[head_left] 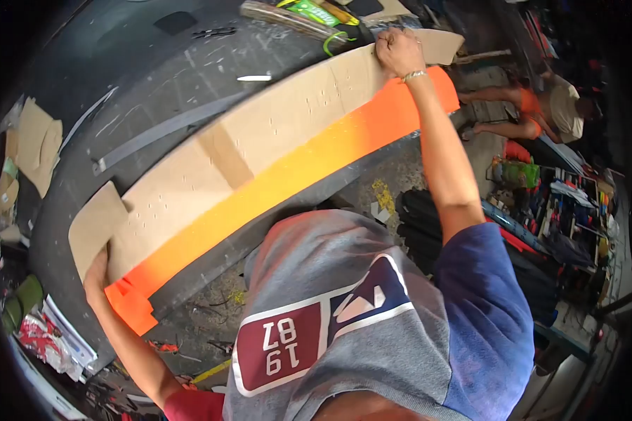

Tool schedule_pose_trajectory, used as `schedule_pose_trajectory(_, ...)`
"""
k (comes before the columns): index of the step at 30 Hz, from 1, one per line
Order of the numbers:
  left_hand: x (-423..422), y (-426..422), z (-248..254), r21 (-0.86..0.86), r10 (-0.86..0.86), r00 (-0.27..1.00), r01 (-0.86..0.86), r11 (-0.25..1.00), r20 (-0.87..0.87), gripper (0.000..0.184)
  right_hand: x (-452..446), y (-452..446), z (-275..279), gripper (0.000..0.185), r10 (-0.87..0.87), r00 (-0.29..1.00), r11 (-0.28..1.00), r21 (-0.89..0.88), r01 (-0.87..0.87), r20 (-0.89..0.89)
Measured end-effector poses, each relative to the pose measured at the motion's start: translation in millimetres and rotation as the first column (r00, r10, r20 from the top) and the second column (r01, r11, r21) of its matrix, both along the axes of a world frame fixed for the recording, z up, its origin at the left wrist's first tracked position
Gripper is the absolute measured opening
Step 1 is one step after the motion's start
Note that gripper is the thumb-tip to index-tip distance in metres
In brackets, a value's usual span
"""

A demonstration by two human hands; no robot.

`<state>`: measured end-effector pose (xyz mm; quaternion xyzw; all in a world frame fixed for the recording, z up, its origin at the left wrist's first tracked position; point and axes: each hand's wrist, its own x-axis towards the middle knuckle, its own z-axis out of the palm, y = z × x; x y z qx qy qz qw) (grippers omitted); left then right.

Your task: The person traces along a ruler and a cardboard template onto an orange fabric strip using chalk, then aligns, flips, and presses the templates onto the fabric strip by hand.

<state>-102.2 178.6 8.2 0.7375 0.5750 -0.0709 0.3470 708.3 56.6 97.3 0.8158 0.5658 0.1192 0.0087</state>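
Observation:
A long, curved cardboard template (295, 116) with small slits and a darker taped band lies across the dark work table. Along its near side runs a strip of bright orange fabric (274, 165), hanging over the table edge, with its left end bunched. My right hand (400, 52) is closed at the template's far right part, fingers curled at its upper edge. At the left end, my left hand (97, 270) grips the cardboard, where a flap-like end piece (98, 224) lies raised over it; most of its fingers are hidden behind the cardboard.
On the dark table (189, 77) lie a grey strip (168, 130), a white piece (253, 78) and a fabric roll (295, 21). Cardboard scraps (36, 147) sit at left. Another person (534, 109) sits at far right, beside cluttered shelves (569, 203).

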Motion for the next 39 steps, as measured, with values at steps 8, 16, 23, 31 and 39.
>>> schedule_pose_trajectory(8,-34,156,-48,0.331,-0.162,0.952,0.244,0.911,-0.258,0.056,-17,65,-66,0.044,0.03,0.972,0.991,-0.12,-0.059,-0.232)
schedule_pose_trajectory(16,61,99,-30,0.338,-0.066,0.977,0.133,0.932,-0.202,0.08,-69,19,-64,0.049,0.211,0.943,0.973,0.153,-0.176,-0.256)
schedule_pose_trajectory(23,93,42,2,0.317,-0.065,0.986,0.112,0.942,-0.155,0.07,-67,-28,-92,0.058,0.121,0.95,0.991,0.084,-0.101,-0.289)
schedule_pose_trajectory(31,132,-17,37,0.41,-0.057,0.998,0.043,0.911,0.021,0.054,-87,-30,-86,0.041,0.127,0.955,0.985,0.146,-0.091,-0.267)
schedule_pose_trajectory(39,171,-96,21,0.405,-0.122,0.973,0.032,0.914,0.198,0.039,-197,-59,-70,0.023,0.198,0.573,0.924,-0.043,-0.379,-0.795)
